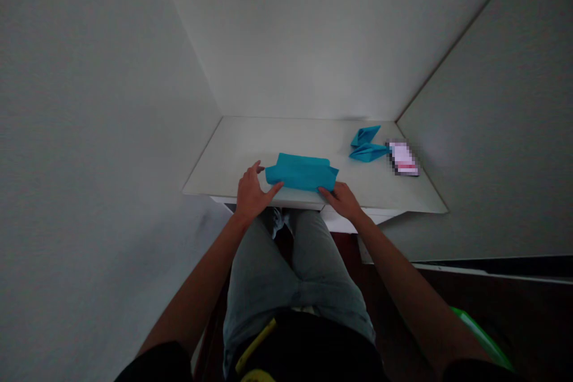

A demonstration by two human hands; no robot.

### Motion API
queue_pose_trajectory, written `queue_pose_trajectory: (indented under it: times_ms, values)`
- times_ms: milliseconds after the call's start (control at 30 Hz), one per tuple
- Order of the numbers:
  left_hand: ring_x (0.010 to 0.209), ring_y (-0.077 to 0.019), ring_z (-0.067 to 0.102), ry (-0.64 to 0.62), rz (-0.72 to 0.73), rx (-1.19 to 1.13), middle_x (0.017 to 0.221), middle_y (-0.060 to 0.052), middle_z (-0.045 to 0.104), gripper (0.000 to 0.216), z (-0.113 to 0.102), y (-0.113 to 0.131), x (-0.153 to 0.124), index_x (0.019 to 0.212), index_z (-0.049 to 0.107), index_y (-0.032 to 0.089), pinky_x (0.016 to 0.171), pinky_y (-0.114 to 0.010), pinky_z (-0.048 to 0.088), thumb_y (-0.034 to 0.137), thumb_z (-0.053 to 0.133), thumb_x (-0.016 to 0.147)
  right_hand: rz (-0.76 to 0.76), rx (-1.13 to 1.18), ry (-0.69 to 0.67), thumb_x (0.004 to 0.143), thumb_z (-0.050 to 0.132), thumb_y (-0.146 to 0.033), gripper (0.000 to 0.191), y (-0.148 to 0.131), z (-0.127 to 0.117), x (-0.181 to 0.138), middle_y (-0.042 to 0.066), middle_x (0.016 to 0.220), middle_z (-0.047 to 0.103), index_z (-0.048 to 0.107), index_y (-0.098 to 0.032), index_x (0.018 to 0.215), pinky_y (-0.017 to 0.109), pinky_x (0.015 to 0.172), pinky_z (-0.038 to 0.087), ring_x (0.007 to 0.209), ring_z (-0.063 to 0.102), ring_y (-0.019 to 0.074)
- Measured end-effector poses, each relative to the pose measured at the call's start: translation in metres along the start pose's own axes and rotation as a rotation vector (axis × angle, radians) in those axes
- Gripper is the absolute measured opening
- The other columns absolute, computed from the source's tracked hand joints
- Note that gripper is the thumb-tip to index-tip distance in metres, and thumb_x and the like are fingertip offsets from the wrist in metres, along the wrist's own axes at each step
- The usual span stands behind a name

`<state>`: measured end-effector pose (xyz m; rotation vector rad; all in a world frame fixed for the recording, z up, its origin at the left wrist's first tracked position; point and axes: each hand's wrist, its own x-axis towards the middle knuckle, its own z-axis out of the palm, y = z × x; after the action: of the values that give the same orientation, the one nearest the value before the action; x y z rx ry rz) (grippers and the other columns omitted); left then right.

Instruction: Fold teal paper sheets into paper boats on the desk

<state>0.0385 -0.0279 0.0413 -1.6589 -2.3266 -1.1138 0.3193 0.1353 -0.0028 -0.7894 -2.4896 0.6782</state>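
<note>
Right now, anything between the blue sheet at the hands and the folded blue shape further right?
No. The head view shows only bare table between the blue sheet and the folded blue shape; they lie apart.

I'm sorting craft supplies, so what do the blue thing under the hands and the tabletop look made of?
The blue sheet looks like matte paper: thin layers, sharp straight creases. The tabletop seems smooth white laminate or painted board, hard to tell which: even, dull surface.

Blurred and too small to tell

A small pink-and-white rectangular object (403,158) on the pale surface (233,155) is pixelated beyond recognition. Whether the right hand (342,198) pinches the folded turquoise paper sheet (302,172) or merely touches it is unclear.
</note>
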Motion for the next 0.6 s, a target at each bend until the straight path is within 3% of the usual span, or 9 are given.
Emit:
queue_pose_trajectory:
  times_ms: [100,200,267,367,467,533,600]
  values:
    - [0.128,-0.0360,0.066,-0.030,-0.014,-0.099,0.137,-0.019,0.068,0.095,0.024,-0.011,-0.009,0.162,0.032,0.018,0.110,-0.053,0.052,0.058,0.079,0.090,0.142,0.099,0.053,0.105,0.043,-0.070,0.057,0.006,0.002,0.001,0.007,0.078,0.074,0.068,-0.022,0.084,0.039,0.073,0.053,0.073,0.069,0.0269]
    - [0.132,-0.0363,0.064,-0.031,-0.025,-0.132,0.141,-0.021,0.065,0.091,0.044,-0.012,-0.010,0.163,0.029,0.017,0.112,-0.054,0.050,0.055,0.075,0.094,0.207,0.226,0.125,0.102,0.053,-0.066,0.050,0.013,0.006,0.000,0.009,0.103,0.079,0.064,-0.024,0.127,0.041,0.079,0.059,0.086,0.073,0.0285]
    - [0.139,-0.0385,0.057,0.004,-0.033,-0.104,0.149,-0.024,0.058,0.091,0.053,-0.008,-0.006,0.163,0.029,0.016,0.116,-0.056,0.047,0.055,0.074,0.094,0.193,0.270,0.172,0.099,0.058,-0.063,0.065,0.018,0.011,0.000,0.013,0.127,0.075,0.047,-0.025,0.151,0.045,0.087,0.062,0.097,0.074,0.0297]
    - [0.149,-0.0425,0.046,-0.002,-0.039,-0.022,0.158,-0.028,0.048,0.093,0.063,0.000,0.000,0.164,0.030,0.013,0.122,-0.059,0.039,0.054,0.075,0.093,0.131,0.220,0.221,0.096,0.064,-0.063,0.092,0.024,0.016,-0.002,0.022,0.157,0.053,0.023,-0.024,0.168,0.053,0.098,0.061,0.115,0.070,0.0338]
    - [0.153,-0.0416,0.041,-0.084,-0.035,0.047,0.161,-0.026,0.046,0.087,0.068,0.006,0.004,0.165,0.033,0.014,0.126,-0.058,0.036,0.049,0.072,0.096,0.045,0.114,0.283,0.095,0.067,-0.060,0.106,0.026,0.017,-0.005,0.025,0.174,0.025,0.005,-0.024,0.174,0.060,0.109,0.055,0.147,0.050,0.0417]
    - [0.155,-0.0398,0.039,-0.143,-0.035,0.086,0.164,-0.022,0.046,0.077,0.067,0.007,0.005,0.164,0.040,0.018,0.127,-0.057,0.036,0.046,0.068,0.098,-0.013,0.006,0.287,0.099,0.063,-0.054,0.099,0.025,0.015,-0.007,0.021,0.178,0.019,0.006,-0.025,0.175,0.064,0.119,0.047,0.160,0.032,0.0418]
    - [0.160,-0.0386,0.035,-0.216,-0.015,0.126,0.169,-0.015,0.045,0.066,0.065,0.006,0.006,0.161,0.048,0.023,0.128,-0.056,0.036,0.044,0.062,0.101,-0.067,-0.102,0.215,0.105,0.054,-0.045,0.078,0.021,0.013,-0.008,0.016,0.178,0.027,0.022,-0.027,0.173,0.064,0.126,0.038,0.164,0.028,0.0374]
